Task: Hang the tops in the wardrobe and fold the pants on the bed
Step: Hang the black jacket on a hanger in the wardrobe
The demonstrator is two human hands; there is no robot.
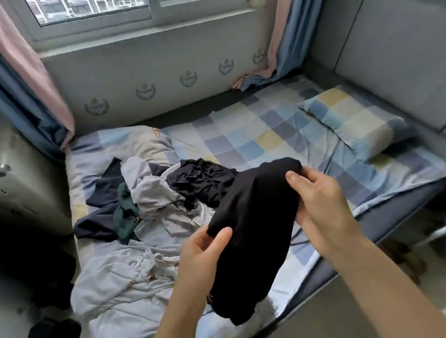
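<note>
Black cloth (250,221): held up over the bed, w/ both hands. Dark, bunched, hangs down at the near end. Can't tell if it's pants or a top.
Left hand (202,258): fingers (222,237) curled, thumb on top, pinches the near-left edge of the black cloth.
Right hand (318,199): fingers curled round the far end of the black cloth, thumb pressed on it.
Bed (267,124): check sheet in blue, yellow & grey. Sits under the window.
Clothes pile (152,194): on the left part of the bed, just behind the black cloth. Navy, grey & green bits all mixed up.
Grey pants (124,290): light grey w/ a string at the waist, crumpled on the near-left of the bed, near the left hand.
Pillow (350,119): same check cloth, on the right of the bed, well apart from the pile.
Curtains (36,79): pink & blue, at both sides of the window (126,6).
Dark cloth bit (51,334): on the floor, left of the bed.
</note>
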